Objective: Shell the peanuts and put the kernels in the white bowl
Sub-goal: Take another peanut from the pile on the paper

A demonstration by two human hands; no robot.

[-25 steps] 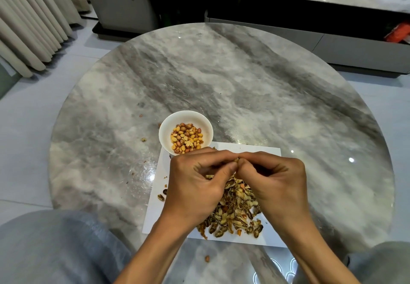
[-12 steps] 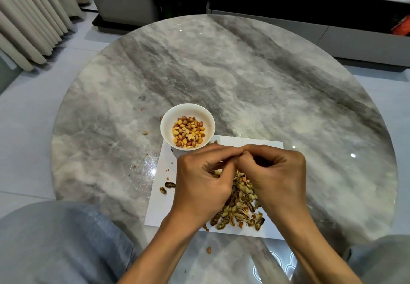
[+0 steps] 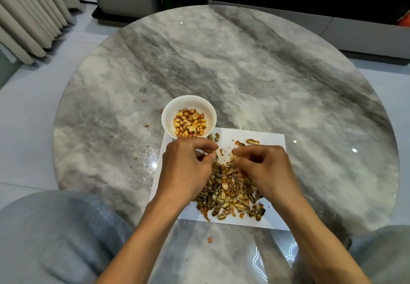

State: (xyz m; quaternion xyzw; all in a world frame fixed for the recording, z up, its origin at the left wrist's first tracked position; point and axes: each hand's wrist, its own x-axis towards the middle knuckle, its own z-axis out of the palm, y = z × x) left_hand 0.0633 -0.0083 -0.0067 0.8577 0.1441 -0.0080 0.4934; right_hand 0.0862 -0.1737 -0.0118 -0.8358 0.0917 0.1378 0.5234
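White bowl [image 3: 165, 120]: part-filled with kernels [image 3: 189, 122].
Left hand [image 3: 188, 168]: fingers pinching something small, unclear what.
Right hand [image 3: 264, 168]: fingers curled, pinching shell fragment [image 3: 233, 158].
Risk: kernel may drop into shell pile [image 3: 230, 192].

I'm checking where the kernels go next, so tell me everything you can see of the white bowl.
The white bowl is small, round, smooth and glossy, like ceramic. It stands upright on the marble table, its near edge at the far left corner of the white sheet. A shallow layer of yellow and reddish-brown kernels covers its bottom. The left hand is just in front of it; whether it touches the rim is unclear.
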